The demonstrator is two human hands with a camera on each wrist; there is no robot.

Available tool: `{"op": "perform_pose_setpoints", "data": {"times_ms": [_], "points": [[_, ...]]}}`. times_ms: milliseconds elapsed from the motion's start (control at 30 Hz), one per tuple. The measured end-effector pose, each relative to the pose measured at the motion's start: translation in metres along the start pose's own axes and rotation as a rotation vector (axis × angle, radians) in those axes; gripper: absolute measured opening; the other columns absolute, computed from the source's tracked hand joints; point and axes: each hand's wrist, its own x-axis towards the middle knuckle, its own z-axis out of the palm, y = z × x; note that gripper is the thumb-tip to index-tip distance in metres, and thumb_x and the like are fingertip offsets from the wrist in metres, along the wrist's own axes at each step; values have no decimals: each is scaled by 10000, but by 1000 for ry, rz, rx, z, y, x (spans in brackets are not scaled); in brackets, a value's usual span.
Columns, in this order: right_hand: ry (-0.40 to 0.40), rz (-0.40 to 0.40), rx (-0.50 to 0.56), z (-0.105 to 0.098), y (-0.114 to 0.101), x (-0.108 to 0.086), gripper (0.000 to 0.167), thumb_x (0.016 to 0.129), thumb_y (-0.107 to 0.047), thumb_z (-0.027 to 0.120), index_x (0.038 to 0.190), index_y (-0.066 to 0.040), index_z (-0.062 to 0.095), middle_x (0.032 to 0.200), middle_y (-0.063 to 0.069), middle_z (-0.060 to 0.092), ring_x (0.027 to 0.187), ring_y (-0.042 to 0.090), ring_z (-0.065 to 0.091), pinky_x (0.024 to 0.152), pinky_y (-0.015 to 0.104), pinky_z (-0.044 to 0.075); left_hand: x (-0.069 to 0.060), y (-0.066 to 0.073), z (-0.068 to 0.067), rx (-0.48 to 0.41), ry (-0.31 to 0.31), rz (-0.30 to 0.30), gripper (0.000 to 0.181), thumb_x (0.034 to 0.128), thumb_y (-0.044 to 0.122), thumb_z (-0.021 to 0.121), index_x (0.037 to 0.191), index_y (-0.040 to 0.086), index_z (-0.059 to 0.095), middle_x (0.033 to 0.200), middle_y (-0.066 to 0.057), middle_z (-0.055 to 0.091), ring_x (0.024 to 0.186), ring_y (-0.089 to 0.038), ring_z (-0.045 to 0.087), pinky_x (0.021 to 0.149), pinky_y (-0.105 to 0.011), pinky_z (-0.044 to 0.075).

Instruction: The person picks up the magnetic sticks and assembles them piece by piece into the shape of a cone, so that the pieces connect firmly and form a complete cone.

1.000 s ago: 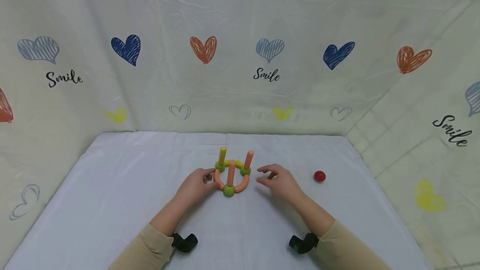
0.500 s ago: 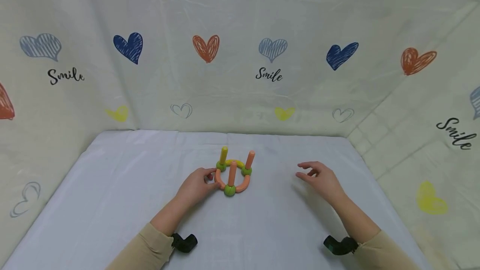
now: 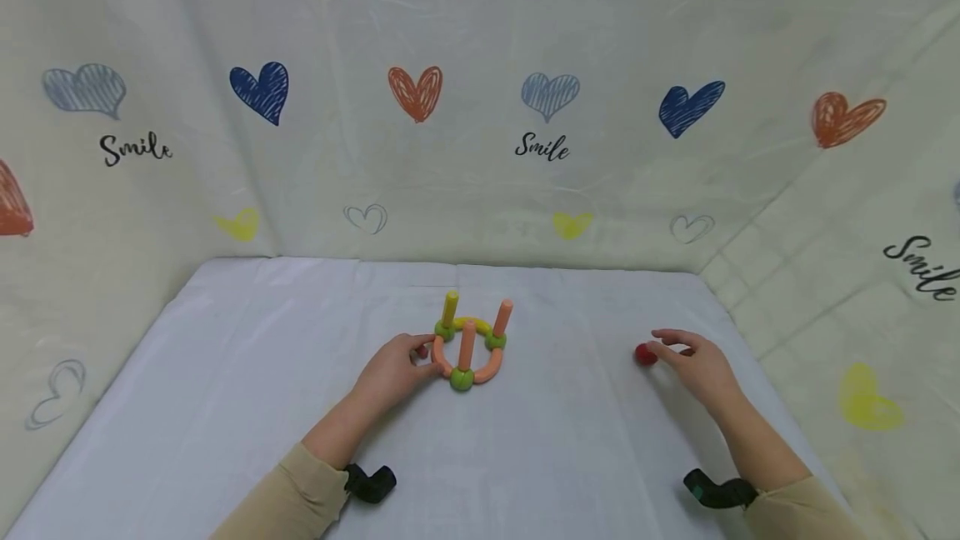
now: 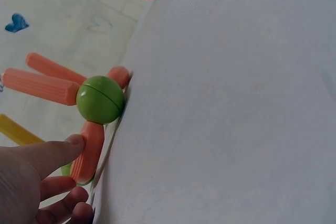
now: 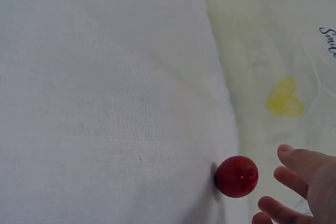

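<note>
A toy construction ring of orange and yellow curved rods (image 3: 490, 368) joined by green balls (image 3: 462, 379) stands on the table. Three straight rods, one yellow (image 3: 450, 308) and the others orange, rise from those balls. My left hand (image 3: 395, 371) grips the ring's left side; in the left wrist view its thumb lies on an orange curved rod (image 4: 90, 150), with fingers at the lower side. A red ball (image 5: 237, 177) sits on the right part of the table. Just to its right is my right hand (image 3: 693, 365), thumb and fingers spread apart, a gap showing in the right wrist view.
A white cloth (image 3: 555, 448) covers the table. Behind it and along the sides hangs a pale sheet (image 3: 465, 15) printed with hearts and the word Smile. Black cameras (image 3: 371, 484) are strapped to both wrists.
My right hand has moved right, away from the ring, to beside the red ball. My left hand keeps its grip on the ring, which stays in place.
</note>
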Motion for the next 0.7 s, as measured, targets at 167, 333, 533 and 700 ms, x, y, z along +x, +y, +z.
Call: {"op": "perform_pose_setpoints", "data": {"times_ms": [167,333,533,700], "points": [[-29,42,21,1,7,8,661,967,-567,538,1409,-76,544,1380,222,494,1198,397,471,806,400,455,0,1,0,-5,0,-3,599,831,467,779,1330,163,644,909,41,565,788,-145,498,695,-320,429],[-51,113,42,4,10,14,658,972,-560,532,1404,-63,542,1382,247,494,1136,364,510,809,406,450,0,2,0,-10,1,-9,597,829,461,782,1329,165,645,912,37,568,801,-152,502,709,-326,431],[-63,132,57,6,12,16,667,960,-554,562,1400,-54,543,1375,257,499,1084,327,565,804,398,462,0,3,0,-10,-2,-7,594,832,456,782,1327,158,644,913,35,569,802,-150,500,709,-326,431],[-89,66,42,8,11,11,663,933,-541,621,1386,-61,564,1319,220,547,1032,287,573,738,327,460,0,4,-2,-18,-2,-16,581,829,446,789,1319,168,651,922,31,574,797,-150,501,699,-324,426]]}}
